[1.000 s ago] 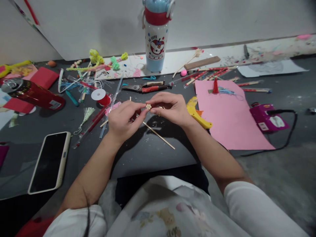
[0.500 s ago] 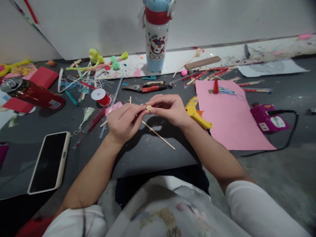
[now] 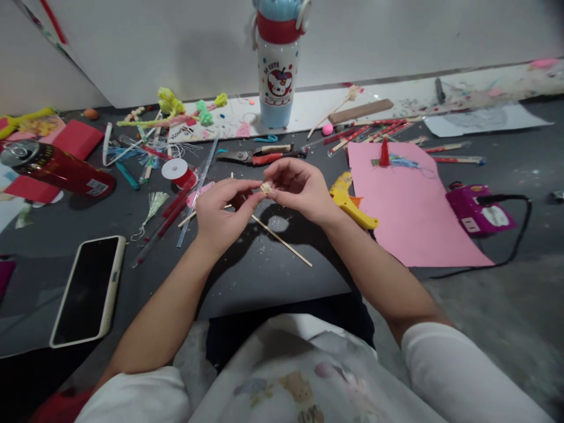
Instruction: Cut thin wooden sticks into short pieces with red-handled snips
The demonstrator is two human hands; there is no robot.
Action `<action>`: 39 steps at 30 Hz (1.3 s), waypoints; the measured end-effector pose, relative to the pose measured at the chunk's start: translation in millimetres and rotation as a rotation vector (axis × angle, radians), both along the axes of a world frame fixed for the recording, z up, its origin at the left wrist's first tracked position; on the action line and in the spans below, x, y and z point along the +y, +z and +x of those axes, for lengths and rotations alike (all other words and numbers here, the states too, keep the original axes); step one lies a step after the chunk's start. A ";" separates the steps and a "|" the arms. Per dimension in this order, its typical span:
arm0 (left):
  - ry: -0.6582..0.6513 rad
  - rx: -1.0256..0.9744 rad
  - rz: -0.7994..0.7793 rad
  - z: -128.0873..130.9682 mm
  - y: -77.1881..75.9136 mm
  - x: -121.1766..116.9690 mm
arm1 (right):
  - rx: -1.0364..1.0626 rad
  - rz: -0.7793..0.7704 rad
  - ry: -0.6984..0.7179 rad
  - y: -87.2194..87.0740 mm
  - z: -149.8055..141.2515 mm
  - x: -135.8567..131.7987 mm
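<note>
A small cream-coloured knobbly piece (image 3: 266, 188), like a tiny flower or cluster, is pinched between both hands above the table. My left hand (image 3: 222, 214) grips its left side with thumb and forefinger. On its right side, my right hand (image 3: 302, 191) holds it with thumb and fingertips, the fingers curled. What the piece is exactly, I cannot make out. Below the hands a thin wooden stick (image 3: 284, 241) lies slanting on the dark table. Just behind them are pliers (image 3: 264, 155) with red on the handle.
A yellow glue gun (image 3: 352, 202) lies right of my hands, beside pink paper (image 3: 418, 217). A purple box with a cable (image 3: 478, 210) is further right. Left are a thread spool (image 3: 178, 172), a phone (image 3: 88, 291) and a red can (image 3: 57, 169). A bottle (image 3: 278, 70) stands behind.
The fingers of both hands have shifted around the small piece, and it has turned slightly. My right fingers are lifted and more curled; a wider gap shows between my left thumb and forefinger.
</note>
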State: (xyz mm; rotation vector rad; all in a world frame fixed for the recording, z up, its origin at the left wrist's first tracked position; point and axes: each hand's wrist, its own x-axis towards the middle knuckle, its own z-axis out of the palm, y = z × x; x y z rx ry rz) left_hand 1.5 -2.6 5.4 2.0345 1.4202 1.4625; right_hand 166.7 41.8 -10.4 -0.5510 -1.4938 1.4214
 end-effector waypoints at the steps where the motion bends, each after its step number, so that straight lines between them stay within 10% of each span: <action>1: 0.000 -0.034 -0.055 0.5 0.3 0.3 | -0.013 0.007 -0.003 0.1 0.1 0.6; 16: -0.040 -0.383 -0.424 0.1 0.0 6.1 | -0.013 -0.121 -0.007 2.2 -0.7 1.7; 39: -0.015 -0.429 -0.447 1.5 -8.1 6.6 | -0.006 -0.104 -0.021 -3.8 -4.7 4.1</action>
